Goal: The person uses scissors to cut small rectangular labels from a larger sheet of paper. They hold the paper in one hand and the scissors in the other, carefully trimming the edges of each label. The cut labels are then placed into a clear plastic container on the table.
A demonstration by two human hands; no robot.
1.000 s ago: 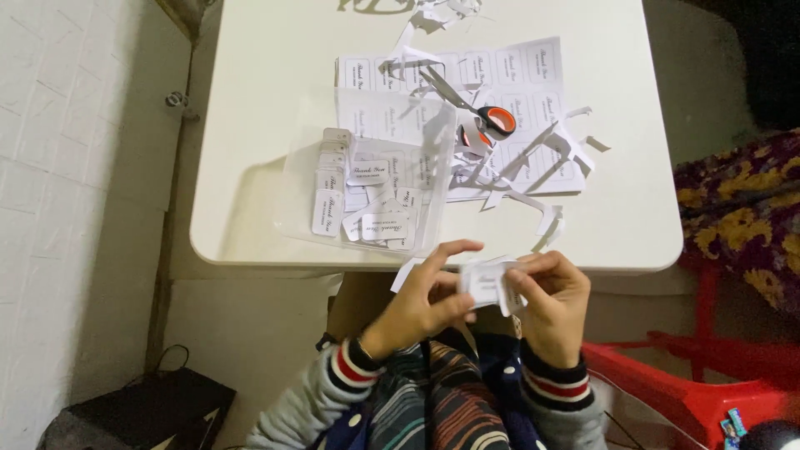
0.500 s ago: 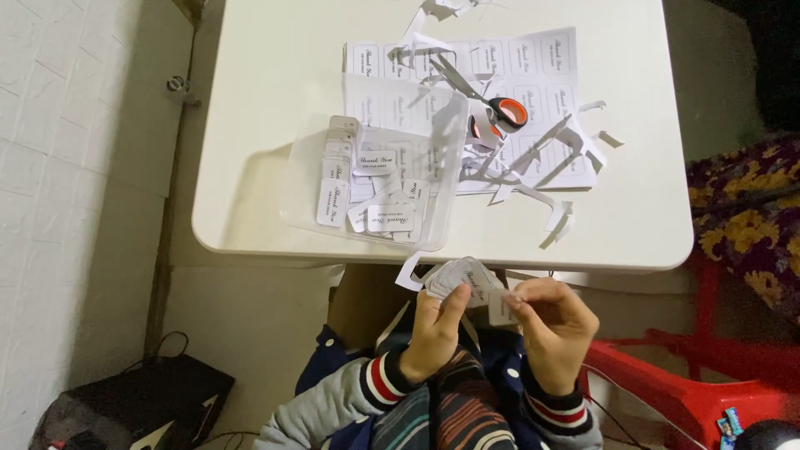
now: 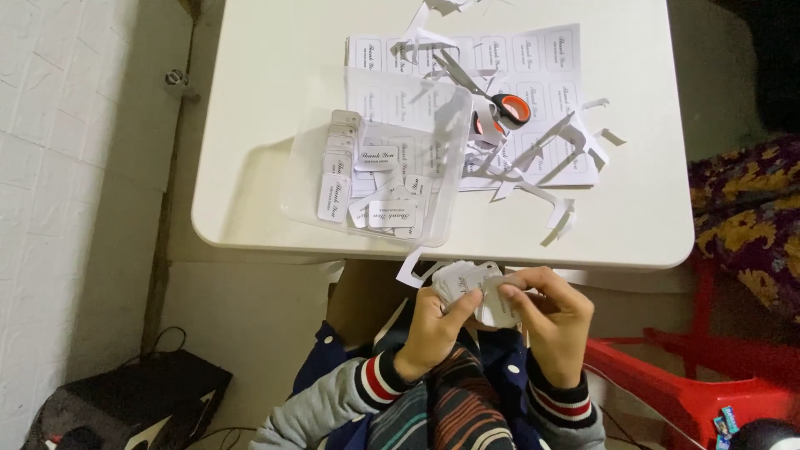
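Since the earlier frame both hands have dropped a little lower, away from the desk (image 3: 250, 167) edge and closer to the lap. Left hand (image 3: 433, 329) has its grip closed around a small stack of cut paper tags (image 3: 467, 279), fanned so the top one lies free. Right hand (image 3: 554, 321) pinches that top tag between thumb and fingertips, seemingly to square it. Beyond the grip, on the desk, sit a clear tray (image 3: 375, 162) of finished tags, scissors (image 3: 492, 104), a printed sheet (image 3: 533, 75) and trimmings.
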